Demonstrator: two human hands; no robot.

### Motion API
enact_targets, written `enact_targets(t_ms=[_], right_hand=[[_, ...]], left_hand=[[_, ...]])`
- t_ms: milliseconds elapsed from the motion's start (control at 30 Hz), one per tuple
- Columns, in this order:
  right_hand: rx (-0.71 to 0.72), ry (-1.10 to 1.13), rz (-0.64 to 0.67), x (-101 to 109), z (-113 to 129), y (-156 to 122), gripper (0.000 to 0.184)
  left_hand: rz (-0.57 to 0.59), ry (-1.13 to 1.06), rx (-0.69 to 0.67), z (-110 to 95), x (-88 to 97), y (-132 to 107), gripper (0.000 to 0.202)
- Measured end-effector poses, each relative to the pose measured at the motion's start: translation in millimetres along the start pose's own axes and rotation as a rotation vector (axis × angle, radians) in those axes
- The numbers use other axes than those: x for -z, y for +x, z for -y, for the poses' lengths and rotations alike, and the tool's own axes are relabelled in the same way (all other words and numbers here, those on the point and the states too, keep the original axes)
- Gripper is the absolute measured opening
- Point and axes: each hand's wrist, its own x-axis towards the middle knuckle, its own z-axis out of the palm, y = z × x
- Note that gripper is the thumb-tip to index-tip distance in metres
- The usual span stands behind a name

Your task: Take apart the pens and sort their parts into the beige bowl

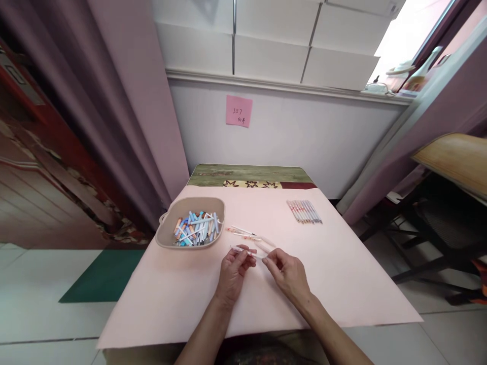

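Note:
Just past the table's front, my left hand [232, 271] is closed round a slim whitish pen barrel [236, 249] with reddish print, held nearly level. The fingertips of my right hand [289, 275] pinch the end of a thin white pen refill [259, 256], which lines up with the barrel; how far it sits inside is hidden by my left fingers. Beyond my hands, a loose white refill [243, 230] with a dark tip lies near clear printed pen parts [251, 238]. Another clear part [266, 241] lies just behind my right fingers.
A beige basket [162, 238] at the left holds many blue, white and orange pen parts. Several printed pens [304, 212] lie side by side at the right. Pink paper [182, 304] covers the table. A wooden chair [452, 157] stands to the right.

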Motion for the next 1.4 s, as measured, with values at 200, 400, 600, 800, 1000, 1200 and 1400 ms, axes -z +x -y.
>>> enact_targets(t_ms=[200, 400, 600, 800, 1000, 1200, 1400], right_hand=[[-0.039, -0.048, 0.07, 0.0, -0.6, 0.1, 0.039], [0.061, 0.033, -0.019, 2.3, -0.1, 0.3, 0.016], [-0.042, 0.02, 0.052, 3.8, 2.7, 1.1, 0.01], [-0.013, -0.066, 0.122, 5.0, 4.4, 0.1, 0.005], [-0.046, -0.14, 0.041, 14.4, -18.7, 19.0, 0.009], [-0.361, -0.409, -0.113, 42.2, -70.8, 106.2, 0.022], [-0.45, -0.507, -0.09, 35.6, -94.6, 152.1, 0.025]], left_hand=[[0.008, 0.012, 0.01, 0.0, 0.1, 0.1, 0.019], [-0.032, 0.013, -0.031, 2.6, 1.2, 1.2, 0.021], [-0.031, 0.065, -0.031, 0.7, -2.5, 0.0, 0.022], [-0.034, 0.17, -0.046, 4.4, -3.0, 0.7, 0.028], [-0.071, 0.295, -0.098, 8.0, -2.0, 3.5, 0.04], [-0.089, 0.323, -0.077, 5.3, -4.1, 3.1, 0.038], [-0.064, 0.346, -0.059, 6.5, -2.6, 3.5, 0.034]])
